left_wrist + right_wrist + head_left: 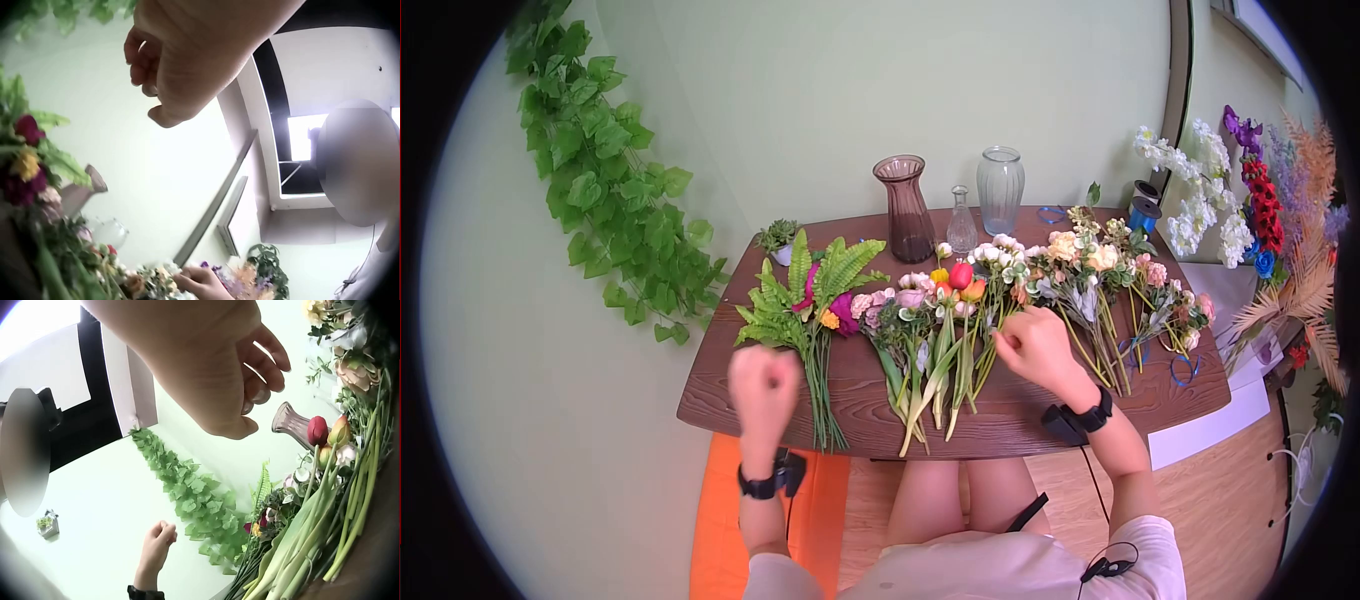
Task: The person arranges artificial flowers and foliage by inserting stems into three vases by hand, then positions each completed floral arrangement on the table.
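My left hand (763, 388) is raised over the table's left front, just in front of the green fern fronds (815, 285). In the left wrist view its fingers (145, 65) hang loosely curled with nothing between them. The right hand (1040, 345) hovers right of the tulips (960, 283), near the cream and peach flowers (1090, 255). Loose, bent fingers (269, 365) show in the right wrist view, and that hand holds nothing either. Flower bunches lie side by side across the brown table (850, 390), stems toward the front edge.
Along the back stand a purple glass vase (908, 215), a small clear bottle (961, 225) and a clear glass vase (1001, 190). A small potted plant (779, 238) is at back left, ribbon spools (1144, 212) at back right. More flowers (1265, 215) stand beyond the right edge.
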A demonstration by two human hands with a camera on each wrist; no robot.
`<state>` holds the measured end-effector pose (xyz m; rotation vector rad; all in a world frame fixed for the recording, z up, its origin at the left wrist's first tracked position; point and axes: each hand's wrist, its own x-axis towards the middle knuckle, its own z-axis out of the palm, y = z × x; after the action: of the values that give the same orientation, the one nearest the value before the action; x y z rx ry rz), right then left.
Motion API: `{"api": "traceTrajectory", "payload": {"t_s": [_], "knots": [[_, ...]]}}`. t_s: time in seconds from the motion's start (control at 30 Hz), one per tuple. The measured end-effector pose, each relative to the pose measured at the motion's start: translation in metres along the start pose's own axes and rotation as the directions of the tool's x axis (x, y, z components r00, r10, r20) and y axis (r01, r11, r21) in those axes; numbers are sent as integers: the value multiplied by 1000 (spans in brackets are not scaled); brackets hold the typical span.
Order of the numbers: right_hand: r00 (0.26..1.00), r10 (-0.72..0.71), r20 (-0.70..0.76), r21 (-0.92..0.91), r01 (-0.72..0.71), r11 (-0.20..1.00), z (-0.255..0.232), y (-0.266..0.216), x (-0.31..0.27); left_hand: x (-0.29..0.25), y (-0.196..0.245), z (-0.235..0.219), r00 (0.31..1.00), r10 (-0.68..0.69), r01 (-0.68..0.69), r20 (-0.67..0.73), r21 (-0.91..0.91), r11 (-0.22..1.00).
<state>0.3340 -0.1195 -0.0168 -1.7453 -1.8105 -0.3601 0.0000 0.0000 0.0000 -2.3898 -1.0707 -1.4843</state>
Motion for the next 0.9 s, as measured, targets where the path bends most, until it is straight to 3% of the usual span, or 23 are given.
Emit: {"api": "traceTrajectory", "payload": {"t_s": [0.1,0.2,0.3,0.43,0.5,0.53,0.73,0.9], "knots": [[997,-67,-33,14,68,998,12,8,5,25,58,49,923,240,-211,302,-125,969],[1000,-18,-4,16,18,1000,29,18,11,29,91,109,871,328,-299,365,-136,945],[999,14,38,-38,-13,999,30,24,17,26,120,156,847,309,-293,432,-104,950],[1000,27,15,-112,-26,993,31,37,24,30,147,188,833,333,-332,442,-81,940],[999,44,12,-132,-42,990,32,43,26,37,154,198,874,371,-360,313,-93,928],[998,55,8,-145,-54,988,31,46,27,42,156,200,859,371,-357,352,-106,928],[1000,27,0,-155,-26,988,25,51,33,51,147,211,809,375,-349,454,-143,926],[999,-7,34,-147,12,989,25,46,41,50,134,214,822,440,-385,361,-217,897]]}}
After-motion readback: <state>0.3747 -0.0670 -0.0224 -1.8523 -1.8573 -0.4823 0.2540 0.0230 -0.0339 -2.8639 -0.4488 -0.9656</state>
